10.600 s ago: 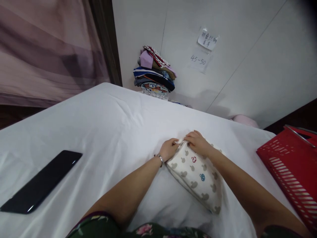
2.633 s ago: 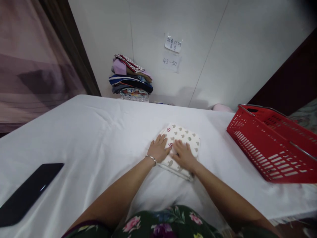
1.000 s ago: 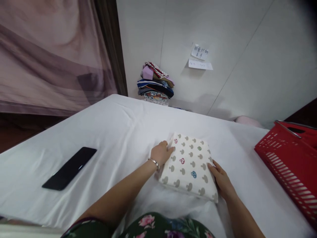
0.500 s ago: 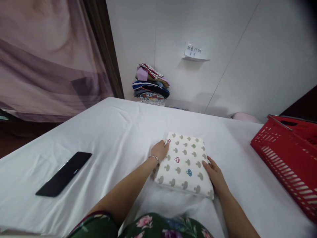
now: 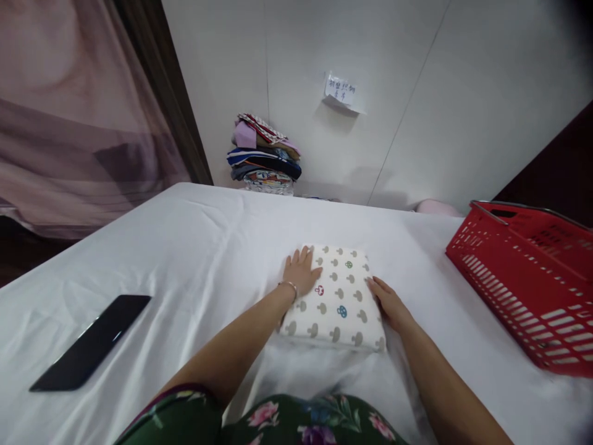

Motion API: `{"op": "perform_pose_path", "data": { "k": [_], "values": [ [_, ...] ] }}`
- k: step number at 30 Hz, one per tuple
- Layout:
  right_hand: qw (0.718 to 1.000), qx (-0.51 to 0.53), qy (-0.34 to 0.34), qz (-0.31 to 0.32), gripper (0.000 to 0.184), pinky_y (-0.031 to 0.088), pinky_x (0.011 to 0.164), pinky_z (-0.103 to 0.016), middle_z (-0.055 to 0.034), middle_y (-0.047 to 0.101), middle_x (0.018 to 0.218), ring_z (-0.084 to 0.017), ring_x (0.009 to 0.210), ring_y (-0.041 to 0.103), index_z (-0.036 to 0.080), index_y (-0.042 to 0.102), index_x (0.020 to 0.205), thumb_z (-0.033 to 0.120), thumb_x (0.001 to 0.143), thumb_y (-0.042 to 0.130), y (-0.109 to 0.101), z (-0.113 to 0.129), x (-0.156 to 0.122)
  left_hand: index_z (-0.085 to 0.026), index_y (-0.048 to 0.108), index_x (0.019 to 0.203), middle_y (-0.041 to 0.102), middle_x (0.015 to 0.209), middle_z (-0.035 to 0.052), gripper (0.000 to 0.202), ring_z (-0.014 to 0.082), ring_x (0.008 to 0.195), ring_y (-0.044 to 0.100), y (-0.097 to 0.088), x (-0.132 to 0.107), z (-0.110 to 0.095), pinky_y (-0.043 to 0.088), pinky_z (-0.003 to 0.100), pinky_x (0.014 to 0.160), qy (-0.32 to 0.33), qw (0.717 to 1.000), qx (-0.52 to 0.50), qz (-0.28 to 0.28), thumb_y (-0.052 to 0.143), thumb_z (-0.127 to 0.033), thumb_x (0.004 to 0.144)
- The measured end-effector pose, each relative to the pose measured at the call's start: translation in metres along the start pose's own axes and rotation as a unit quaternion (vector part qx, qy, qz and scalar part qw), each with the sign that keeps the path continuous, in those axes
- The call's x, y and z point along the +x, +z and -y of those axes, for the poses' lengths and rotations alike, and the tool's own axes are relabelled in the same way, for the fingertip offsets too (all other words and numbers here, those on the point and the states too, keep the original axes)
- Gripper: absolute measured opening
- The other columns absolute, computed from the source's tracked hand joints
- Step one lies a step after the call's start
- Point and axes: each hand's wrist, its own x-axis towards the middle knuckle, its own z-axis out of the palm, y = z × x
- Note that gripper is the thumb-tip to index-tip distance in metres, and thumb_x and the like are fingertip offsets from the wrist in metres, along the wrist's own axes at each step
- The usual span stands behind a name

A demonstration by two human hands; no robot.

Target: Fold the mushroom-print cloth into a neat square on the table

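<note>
White cloth (image 5: pixel 336 303) lies folded; left hand (image 5: pixel 300 272) flat atop, right hand (image 5: pixel 389 303) open against its edge, apparently squaring. Lifting needs an underside grip.

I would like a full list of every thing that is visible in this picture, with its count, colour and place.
folded cloth: one, cream with a mushroom print, middle of the table
table: one, covered in white sheet, fills the lower picture
phone: one, black, on the sheet at far left
basket: one, red plastic, on the table at right
pile of clothes: one, mixed colours, by the wall behind the table
paper note: one, white, on the wall
curtain: one, dusty pink, upper left
bracelet: one, silver, on the left wrist
left hand: flat on the cloth's left edge
right hand: against the cloth's right edge
</note>
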Motion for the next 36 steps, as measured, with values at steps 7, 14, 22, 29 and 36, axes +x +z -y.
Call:
{"op": "perform_pose_path", "data": {
  "k": [7,14,22,29,36],
  "values": [
    [0.945,-0.297,-0.129,-0.037,0.064,0.045,0.090,-0.043,-0.0120,0.063,0.112,-0.027,0.100,0.060,0.016,0.049,0.127,0.053,0.075,0.056,-0.003,0.017,-0.005,-0.026,0.019,0.143,0.005,0.152,-0.0008,0.065,0.0270,0.137,0.013,0.017,0.000,0.016,0.015,0.046,0.109,-0.036,0.998,-0.055,0.007,0.022,-0.057,0.086],
    [0.782,-0.471,-0.408,-0.022,0.065,0.019,0.109,-0.045,-0.0103,0.020,0.149,-0.024,0.137,0.016,0.016,0.031,0.139,0.052,0.086,0.037,0.041,0.056,0.008,-0.027,0.022,0.142,0.008,0.152,0.0010,0.063,0.0274,0.135,0.019,0.011,-0.002,0.012,0.017,0.047,0.107,-0.037,0.997,-0.067,0.007,0.026,-0.056,0.087],
    [0.753,-0.606,-0.251,0.051,0.067,0.009,0.109,-0.049,-0.0119,0.020,0.149,-0.025,0.138,0.012,0.015,0.028,0.140,0.056,0.087,0.028,0.062,0.051,0.052,-0.028,0.022,0.142,0.009,0.152,-0.0006,0.063,0.0273,0.134,0.022,0.010,-0.002,0.013,0.017,0.046,0.108,-0.033,0.997,-0.067,0.006,0.026,-0.056,0.086],
    [0.730,-0.600,-0.313,0.096,0.066,0.007,0.109,-0.049,-0.0103,0.017,0.150,-0.024,0.138,0.009,0.017,0.027,0.141,0.056,0.088,0.026,0.054,0.027,-0.001,-0.027,0.024,0.141,0.011,0.152,-0.0001,0.061,0.0277,0.133,0.024,0.010,-0.002,0.011,0.018,0.045,0.107,-0.030,0.997,-0.067,0.000,0.029,-0.053,0.086],
    [0.720,-0.587,-0.355,0.103,0.060,0.011,0.108,-0.050,-0.0096,0.020,0.149,-0.024,0.138,0.012,0.021,0.028,0.141,0.053,0.090,0.026,0.055,0.013,-0.042,-0.030,0.026,0.140,0.010,0.152,-0.0008,0.059,0.0268,0.133,0.024,0.006,0.000,0.013,0.019,0.046,0.107,-0.029,0.996,-0.084,0.013,0.031,-0.053,0.085]
  ]
}}
